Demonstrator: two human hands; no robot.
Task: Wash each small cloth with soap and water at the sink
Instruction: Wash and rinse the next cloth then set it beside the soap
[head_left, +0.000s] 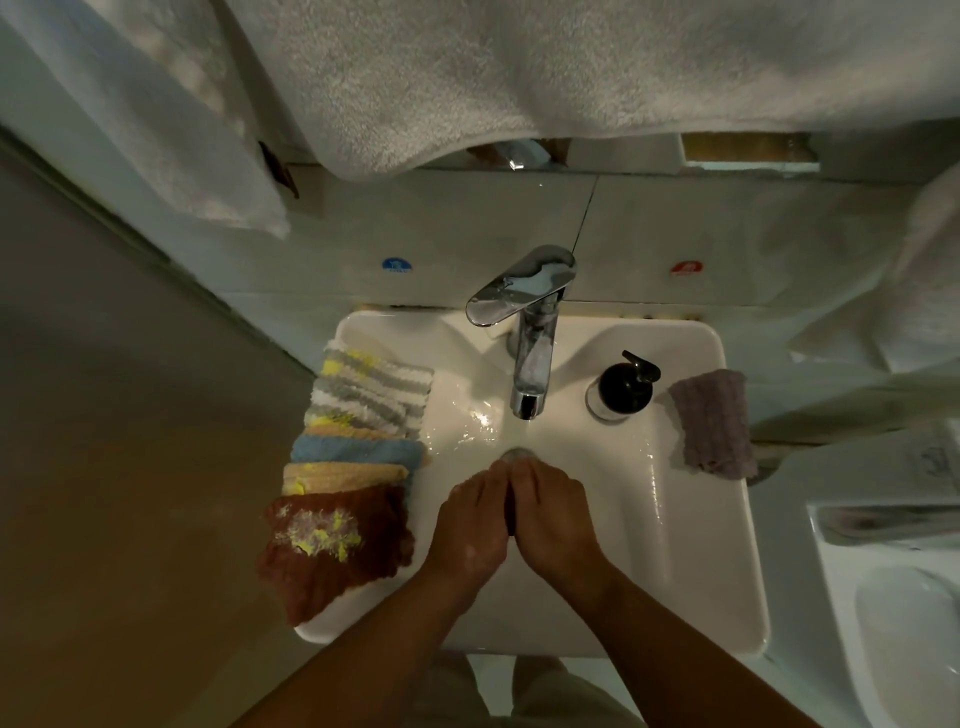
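Between both hands, low over the sink (675, 545) basin: small grey cloth (517, 455), mostly hidden, only 1 wad shows past the fingertips. Grip: left hand (470, 525) and right hand (553, 519) pressed side by side, fingers curled down over the cloth, both holding it.

Just beyond the grip: faucet (530, 332) spout, thin stream of water (527, 431) dropping at the fingertips; basin wet around it.

Left of the grip, on the sink's left rim: row of overlapping cloths. Brown cloth (332, 545) with yellow fuzz is nearest the body, then tan cloth (343, 475), blue cloth (358, 449), striped grey-white cloth (374, 384) farthest out.

Beyond-right of the grip: black soap dispenser (623, 387), upright beside the faucet. Further right, purple cloth (711, 423) draped on the right rim.

Wall behind the faucet: blue sticker (396, 265) left, red sticker (686, 267) right. White towels (467, 78) hang above.
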